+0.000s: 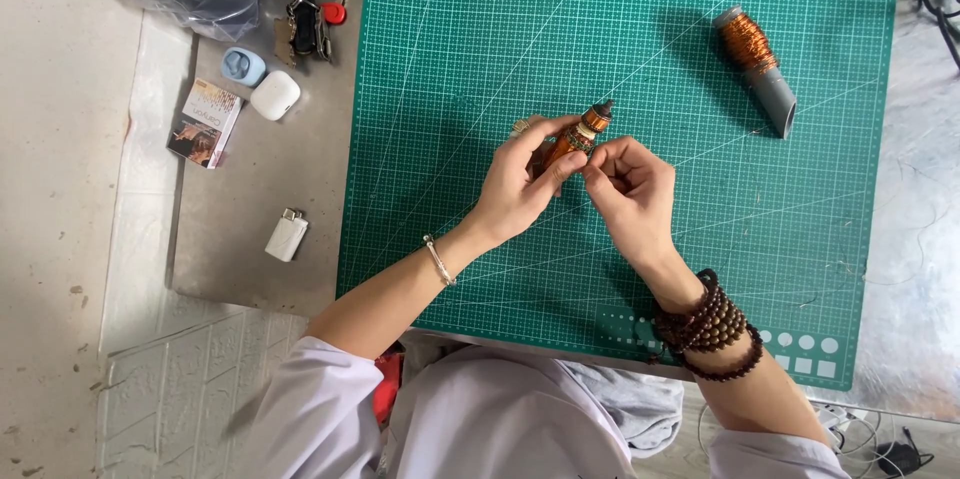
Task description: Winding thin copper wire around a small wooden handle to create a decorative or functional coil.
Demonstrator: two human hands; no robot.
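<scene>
While the left hand (520, 184) grips a small motor armature (578, 134) wound with copper wire, dark shaft tip pointing up-right, the right hand (628, 189) pinches its fingers narrow just beside it, above the green cutting mat (450, 89). One copper-wire spool (755, 64) lies well apart; one armature shows.

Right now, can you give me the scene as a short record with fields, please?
surface: green cutting mat on a grey table
left hand: holds a small copper-wound rotor
right hand: fingertips pinched beside the rotor
on mat: spool of copper wire, top right, apart from both hands
left of mat: keys, blue case, white case, small box, white lighter
wrists: silver bracelet left, dark beads right
</scene>
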